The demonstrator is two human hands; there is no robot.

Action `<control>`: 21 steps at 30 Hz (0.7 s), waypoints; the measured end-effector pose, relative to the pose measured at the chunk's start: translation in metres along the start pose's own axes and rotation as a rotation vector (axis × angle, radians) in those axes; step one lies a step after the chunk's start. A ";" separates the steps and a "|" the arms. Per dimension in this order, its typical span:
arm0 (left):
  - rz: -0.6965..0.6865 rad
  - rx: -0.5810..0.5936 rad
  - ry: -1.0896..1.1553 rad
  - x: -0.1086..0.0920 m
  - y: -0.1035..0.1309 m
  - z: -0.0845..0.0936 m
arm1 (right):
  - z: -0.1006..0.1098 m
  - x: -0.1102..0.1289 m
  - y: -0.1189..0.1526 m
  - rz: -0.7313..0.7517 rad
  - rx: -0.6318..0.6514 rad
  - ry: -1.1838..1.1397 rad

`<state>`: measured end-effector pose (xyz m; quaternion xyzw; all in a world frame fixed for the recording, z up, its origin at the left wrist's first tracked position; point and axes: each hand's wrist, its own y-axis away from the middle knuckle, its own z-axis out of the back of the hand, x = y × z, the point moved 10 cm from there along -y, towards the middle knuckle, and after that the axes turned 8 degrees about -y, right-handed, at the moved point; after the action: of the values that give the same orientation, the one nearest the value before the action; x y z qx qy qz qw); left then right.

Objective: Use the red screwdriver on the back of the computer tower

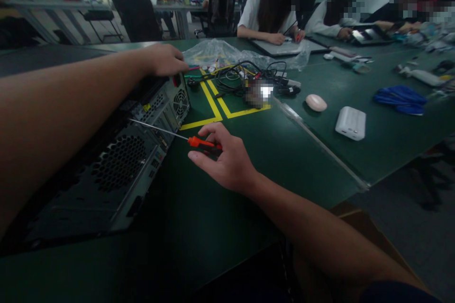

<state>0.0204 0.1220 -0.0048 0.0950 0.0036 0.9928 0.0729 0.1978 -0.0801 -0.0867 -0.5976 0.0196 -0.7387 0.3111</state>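
A black and grey computer case [156, 147] stands at the left, its rear side with vent holes and a round fan grille turned toward the right. My left hand [165, 59] reaches across it and grips its far upper corner, fingers curled over the edge. In my right hand [231, 158] is a screwdriver [195, 142] with an orange and black handle, held loosely between thumb and fingers. Its long thin shaft points left, and the tip meets the rear of the case near the upper edge; whether it sits in a screw is too small to tell.
Tangled cables [231, 75] and clear plastic film [213, 49] lie beyond the case, by yellow tape [209, 99] on the green table [291, 165]. To the right are a pink oval object [316, 102], a white box-shaped device [350, 123] and a blue bundle [400, 99]. Several people sit behind.
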 end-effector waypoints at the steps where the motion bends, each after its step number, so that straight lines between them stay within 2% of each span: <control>1: 0.015 0.010 0.005 0.001 0.001 0.000 | 0.000 0.000 0.000 0.006 -0.006 -0.001; 11: 0.064 0.027 -0.014 -0.007 0.011 0.005 | 0.001 0.003 -0.002 0.058 0.006 -0.014; 21: 0.081 0.018 -0.015 0.000 0.007 0.003 | 0.000 -0.001 -0.002 0.025 0.016 0.006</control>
<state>0.0201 0.1148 -0.0019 0.1033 0.0084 0.9941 0.0316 0.1967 -0.0779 -0.0866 -0.5928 0.0220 -0.7366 0.3249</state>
